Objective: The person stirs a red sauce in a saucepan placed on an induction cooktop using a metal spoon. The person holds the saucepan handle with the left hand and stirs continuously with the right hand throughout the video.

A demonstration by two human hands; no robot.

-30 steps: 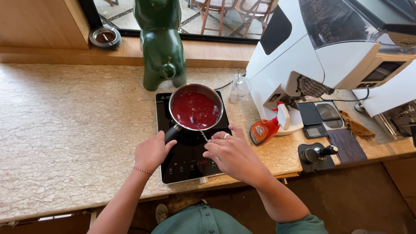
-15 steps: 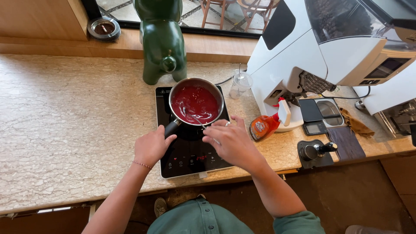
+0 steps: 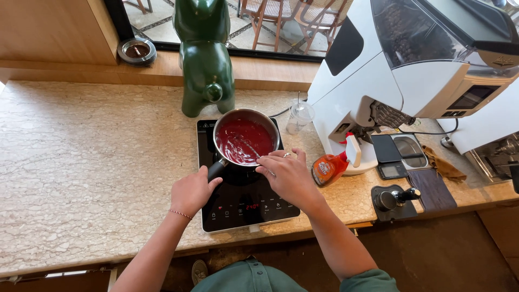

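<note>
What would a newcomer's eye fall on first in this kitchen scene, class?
The small saucepan of bright red sauce on the black induction hob at the counter's middle. The left hand holds its handle; the right hand stirs at its rim. Behind stands a glossy green animal figure.

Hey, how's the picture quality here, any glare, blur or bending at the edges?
Head view: sharp, no motion blur on the left hand or right hand; daylight from the window, soft shadows; bright sheen on the red sauce in the saucepan; wide-angle lens bows the stone counter edge.
</note>
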